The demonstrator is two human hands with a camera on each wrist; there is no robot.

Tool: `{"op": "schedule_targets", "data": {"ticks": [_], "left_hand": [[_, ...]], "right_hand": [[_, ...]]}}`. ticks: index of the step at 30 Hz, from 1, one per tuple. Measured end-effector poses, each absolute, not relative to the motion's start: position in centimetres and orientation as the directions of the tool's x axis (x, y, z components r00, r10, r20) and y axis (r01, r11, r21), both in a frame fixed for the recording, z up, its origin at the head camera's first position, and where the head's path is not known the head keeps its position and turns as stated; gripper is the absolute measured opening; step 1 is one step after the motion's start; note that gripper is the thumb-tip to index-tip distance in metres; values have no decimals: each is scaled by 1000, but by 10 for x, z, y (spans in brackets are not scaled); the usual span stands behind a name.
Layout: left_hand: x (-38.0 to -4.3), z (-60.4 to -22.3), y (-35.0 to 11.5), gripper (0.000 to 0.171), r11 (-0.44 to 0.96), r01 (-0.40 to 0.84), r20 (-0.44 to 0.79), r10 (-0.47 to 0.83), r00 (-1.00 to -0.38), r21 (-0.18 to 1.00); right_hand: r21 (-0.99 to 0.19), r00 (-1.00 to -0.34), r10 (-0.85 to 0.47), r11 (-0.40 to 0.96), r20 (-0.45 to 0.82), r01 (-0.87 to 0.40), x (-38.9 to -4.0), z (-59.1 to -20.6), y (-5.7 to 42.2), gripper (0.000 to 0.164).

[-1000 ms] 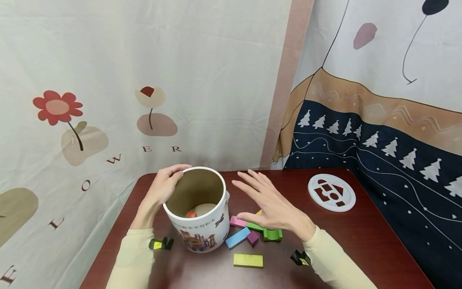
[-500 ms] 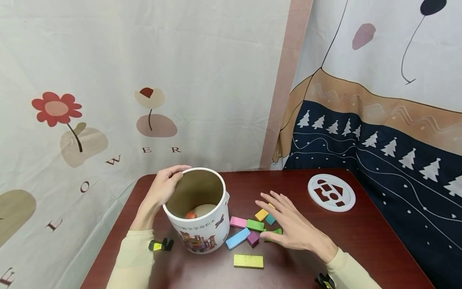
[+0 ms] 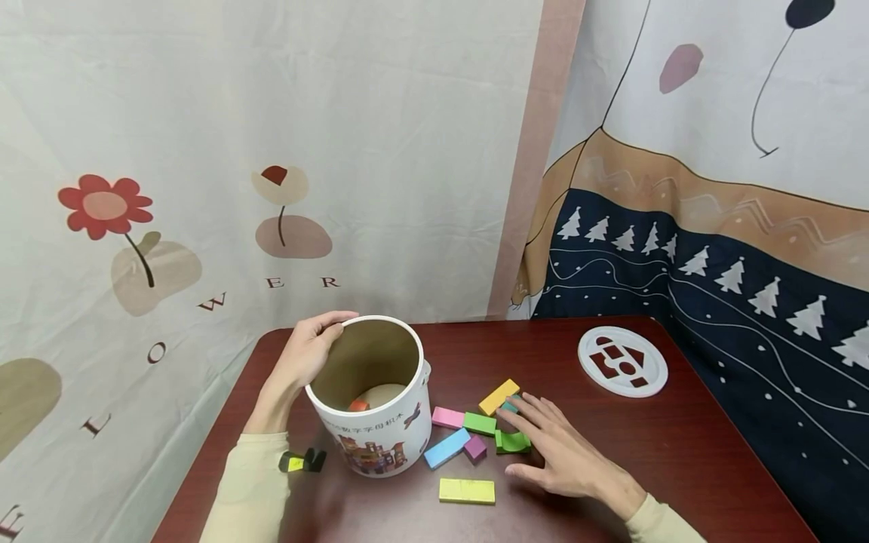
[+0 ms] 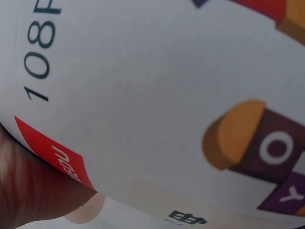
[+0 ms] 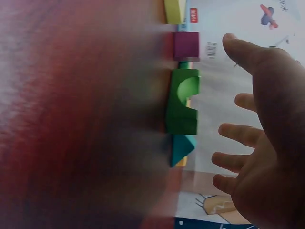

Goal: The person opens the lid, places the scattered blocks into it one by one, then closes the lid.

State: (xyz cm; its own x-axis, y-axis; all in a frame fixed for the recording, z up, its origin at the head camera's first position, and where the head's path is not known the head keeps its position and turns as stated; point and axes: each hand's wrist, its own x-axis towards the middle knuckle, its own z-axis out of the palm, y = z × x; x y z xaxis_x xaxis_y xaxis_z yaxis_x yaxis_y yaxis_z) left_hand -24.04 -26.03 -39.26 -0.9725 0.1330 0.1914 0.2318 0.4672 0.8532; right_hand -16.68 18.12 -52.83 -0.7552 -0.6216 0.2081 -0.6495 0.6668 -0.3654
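Observation:
A white printed bucket (image 3: 376, 445) stands at the table's left, mouth up, with a small orange-red piece (image 3: 358, 405) visible at its bottom. My left hand (image 3: 305, 354) grips its rim on the left side; part of that hand (image 4: 38, 186) shows against the bucket's printed wall in the left wrist view. Fingers spread, my right hand (image 3: 566, 452) hovers beside loose wooden blocks. Nearest to it are a green notched block (image 3: 511, 445) and a teal triangular block (image 5: 181, 150). An orange-yellow block (image 3: 498, 397) and a purple block (image 5: 187, 46) lie close by.
Pink (image 3: 448, 417), green (image 3: 480, 424) and blue (image 3: 446, 448) blocks lie between bucket and right hand. A yellow-green block (image 3: 467, 491) lies nearer the front. The white lid (image 3: 648, 343) with shaped holes rests at the back right. Printed curtains (image 3: 407, 151) hang behind the dark red table (image 3: 679, 467).
My right hand has moved right, down and toward me, from beside the bucket to the blocks' right side, uncovering the orange-yellow and green notched blocks. The left hand and bucket stay put.

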Motion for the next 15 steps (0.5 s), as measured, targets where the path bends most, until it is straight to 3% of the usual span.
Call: {"op": "schedule_targets", "data": {"ticks": [15], "left_hand": [[-240, -393, -261, 35, 470, 237, 197, 133, -971, 850]], "right_hand": [[-271, -721, -636, 668, 276, -693, -170, -547, 179, 68]]}}
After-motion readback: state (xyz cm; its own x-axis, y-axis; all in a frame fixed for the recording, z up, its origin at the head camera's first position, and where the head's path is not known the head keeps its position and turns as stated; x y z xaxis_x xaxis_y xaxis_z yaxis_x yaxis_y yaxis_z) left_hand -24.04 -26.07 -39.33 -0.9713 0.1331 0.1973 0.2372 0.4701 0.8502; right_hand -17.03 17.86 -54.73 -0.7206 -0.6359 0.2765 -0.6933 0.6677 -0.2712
